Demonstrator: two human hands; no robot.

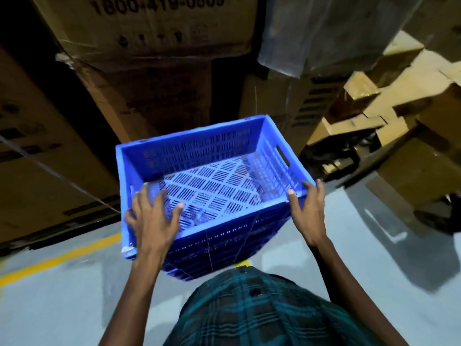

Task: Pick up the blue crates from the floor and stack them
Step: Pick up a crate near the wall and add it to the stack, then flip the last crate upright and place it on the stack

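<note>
A blue slatted crate sits on top of a stack of blue crates standing on the grey floor right in front of me. My left hand is over the crate's near left corner with its fingers spread and holds nothing. My right hand lies against the near right corner, thumb on the rim and fingers fairly straight along the outside. The top crate is empty.
Tall brown cardboard boxes rise directly behind the stack and to the left. More cartons are piled at the right. A yellow floor line runs past the stack on the left, across the grey floor.
</note>
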